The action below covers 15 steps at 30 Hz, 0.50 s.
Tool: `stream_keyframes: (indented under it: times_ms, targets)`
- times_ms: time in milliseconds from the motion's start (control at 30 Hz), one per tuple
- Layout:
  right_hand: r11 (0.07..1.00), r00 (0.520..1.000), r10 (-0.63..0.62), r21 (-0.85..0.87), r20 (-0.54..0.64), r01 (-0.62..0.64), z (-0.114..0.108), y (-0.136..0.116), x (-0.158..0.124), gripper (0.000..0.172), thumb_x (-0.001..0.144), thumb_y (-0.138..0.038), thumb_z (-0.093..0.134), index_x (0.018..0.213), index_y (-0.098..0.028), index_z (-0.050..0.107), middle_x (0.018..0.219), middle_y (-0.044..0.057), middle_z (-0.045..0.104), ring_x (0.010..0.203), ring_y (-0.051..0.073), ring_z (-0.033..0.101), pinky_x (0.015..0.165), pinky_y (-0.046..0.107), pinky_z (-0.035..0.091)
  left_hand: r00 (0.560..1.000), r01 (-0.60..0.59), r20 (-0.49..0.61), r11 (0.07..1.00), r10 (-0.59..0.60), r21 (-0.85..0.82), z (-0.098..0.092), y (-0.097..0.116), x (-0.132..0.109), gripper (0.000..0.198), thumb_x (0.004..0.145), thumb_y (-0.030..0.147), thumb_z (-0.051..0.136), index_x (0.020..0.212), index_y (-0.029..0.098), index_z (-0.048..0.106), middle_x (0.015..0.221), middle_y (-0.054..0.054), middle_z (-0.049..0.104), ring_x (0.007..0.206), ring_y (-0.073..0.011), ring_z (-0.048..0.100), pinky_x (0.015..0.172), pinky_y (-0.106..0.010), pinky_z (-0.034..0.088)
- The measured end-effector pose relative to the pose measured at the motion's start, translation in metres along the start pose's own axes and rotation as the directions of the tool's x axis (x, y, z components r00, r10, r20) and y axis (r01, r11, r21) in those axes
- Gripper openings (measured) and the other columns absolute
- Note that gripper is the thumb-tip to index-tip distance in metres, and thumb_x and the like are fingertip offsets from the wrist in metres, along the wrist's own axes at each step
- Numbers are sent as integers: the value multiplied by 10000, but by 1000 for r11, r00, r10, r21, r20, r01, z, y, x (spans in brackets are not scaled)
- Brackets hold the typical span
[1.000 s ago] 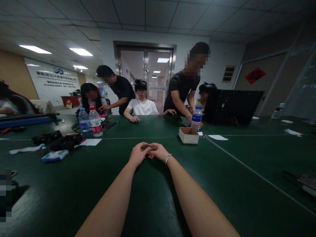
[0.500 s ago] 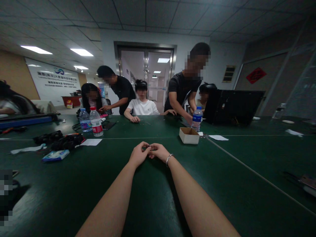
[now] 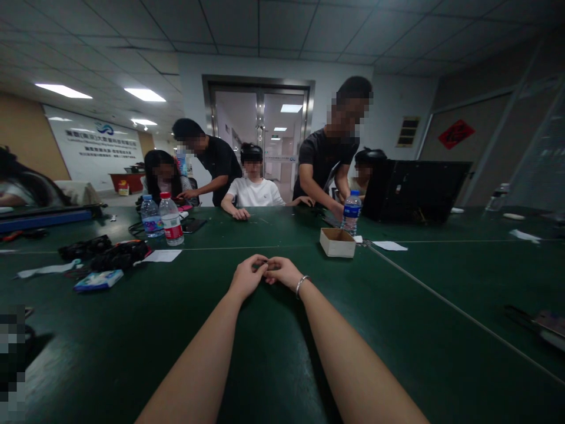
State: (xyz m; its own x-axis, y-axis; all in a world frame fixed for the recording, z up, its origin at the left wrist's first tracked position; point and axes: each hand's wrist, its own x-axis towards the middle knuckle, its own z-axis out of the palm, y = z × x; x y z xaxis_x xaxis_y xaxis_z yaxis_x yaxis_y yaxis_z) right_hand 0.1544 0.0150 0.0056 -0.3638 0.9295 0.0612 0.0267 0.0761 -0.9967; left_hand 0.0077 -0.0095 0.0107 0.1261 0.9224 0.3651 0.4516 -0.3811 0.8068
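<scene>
My left hand and my right hand meet fingertip to fingertip just above the green table. Both are closed in a pinch. A tiny dark bit shows between the fingertips, too small to name, and the fingers hide most of it. A silver bracelet circles my right wrist. Beyond my right hand stands a small open cardboard box, apart from the fingers.
A blue-labelled water bottle stands behind the box, near a black monitor-like case. At the left are two bottles, black gear, a tissue pack and paper. Several people are across the table.
Both hands keep nearly the same place and pinch. The whole view has shifted very slightly; nothing is visibly picked up or let go.
</scene>
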Motion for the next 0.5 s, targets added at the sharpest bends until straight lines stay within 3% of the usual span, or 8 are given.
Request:
stream_keyframes:
  times_ms: [200, 333, 433, 500]
  targets:
    - [1000, 998, -1, 14, -58, 2, 3, 0, -1, 344, 655, -13, 679, 930, -120, 503, 724, 16, 631, 424, 81, 574, 364, 143, 465, 998, 61, -23, 997, -60, 46, -1, 3, -1, 228, 735, 368, 574, 913, 227, 599, 894, -16, 633, 679, -130, 593, 632, -238, 460]
    - [999, 997, -20, 37, -69, 22, 8, 1, -3, 272, 698, -39, 650, 911, -114, 497, 649, -3, 614, 447, 86, 586, 408, 149, 486, 993, 107, -53, 994, -105, 37, 4, -1, 1, 229, 705, 360, 610, 865, 196, 600, 870, -35, 632, 759, -153, 596, 673, -246, 449]
    - [999, 995, -36, 26, -91, 38, 10, 2, -7, 272, 688, -113, 689, 871, -123, 488, 619, -14, 598, 436, 85, 576, 398, 151, 474, 987, 159, -6, 987, -159, 12, -3, 1, 1, 350, 688, 375, 628, 970, 178, 563, 883, -52, 634, 769, -157, 597, 686, -248, 446]
    - [999, 995, -37, 16, -88, 38, 9, 1, -15, 329, 659, -176, 725, 866, -131, 474, 626, -16, 594, 435, 88, 574, 395, 159, 469, 982, 167, 79, 984, -171, 58, -19, 13, 0, 490, 636, 413, 669, 1043, 175, 537, 921, -66, 631, 780, -170, 597, 678, -251, 446]
